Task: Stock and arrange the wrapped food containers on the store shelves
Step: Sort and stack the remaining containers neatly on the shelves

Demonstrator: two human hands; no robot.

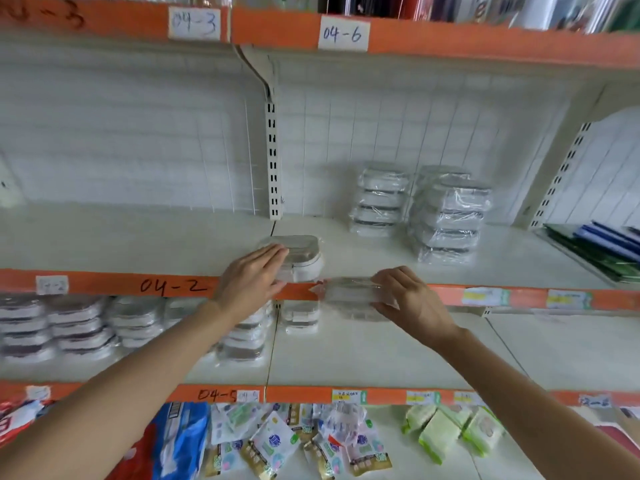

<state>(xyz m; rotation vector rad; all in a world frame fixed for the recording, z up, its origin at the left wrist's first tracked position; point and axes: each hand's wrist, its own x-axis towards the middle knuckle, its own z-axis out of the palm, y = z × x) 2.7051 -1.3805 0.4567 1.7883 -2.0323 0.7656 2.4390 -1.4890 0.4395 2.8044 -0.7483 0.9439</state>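
Note:
A wrapped food container [300, 257] sits on the middle shelf [173, 233] near its front edge. My left hand [251, 276] lies on its left side with straight fingers. My right hand [408, 299] pinches a second wrapped container [348, 295] in front of the orange shelf edge, just right of the first. Two stacks of wrapped containers [445, 216] stand further back on the right of the same shelf. More stacks [79, 327] fill the left of the shelf below.
A lone wrapped container [300, 318] stands on the lower shelf under my hands. Dark green and blue folders [602, 247] lie at the far right of the middle shelf. Packets and green-wrapped packs [446, 431] crowd the bottom shelf. A slotted upright [273, 157] divides the back wall.

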